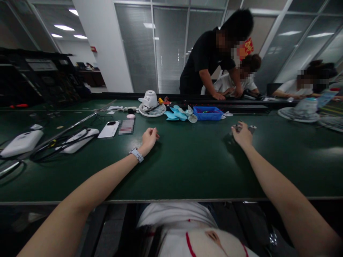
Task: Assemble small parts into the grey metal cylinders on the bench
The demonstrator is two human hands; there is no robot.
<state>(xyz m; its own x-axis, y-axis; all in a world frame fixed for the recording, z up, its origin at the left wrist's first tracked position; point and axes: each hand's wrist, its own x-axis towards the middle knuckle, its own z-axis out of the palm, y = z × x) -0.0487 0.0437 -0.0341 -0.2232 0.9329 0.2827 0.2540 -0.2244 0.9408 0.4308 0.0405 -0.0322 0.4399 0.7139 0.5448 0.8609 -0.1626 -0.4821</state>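
Note:
My left hand [150, 139], with a watch [137, 155] at its wrist, is above the green tabletop with its fingers curled closed. Whether anything is inside those fingers is hidden. Farther right, my right hand [243, 136] grips a small grey metal part [252, 129], which shows on both sides of the fingers. Beyond my hands, between them, lie light-blue fan blades [177, 113] beside a blue tray [207, 114] with small items in it. A white fan body [150, 100] rests on a round white grille [152, 111] behind my left hand.
On the left are a white phone [108, 129], white power banks [23, 142] and black cables [50, 148]. More white fan parts [300, 112] sit at the far right. Across the green table [187, 171], a person in black [205, 53] leans over beside seated people.

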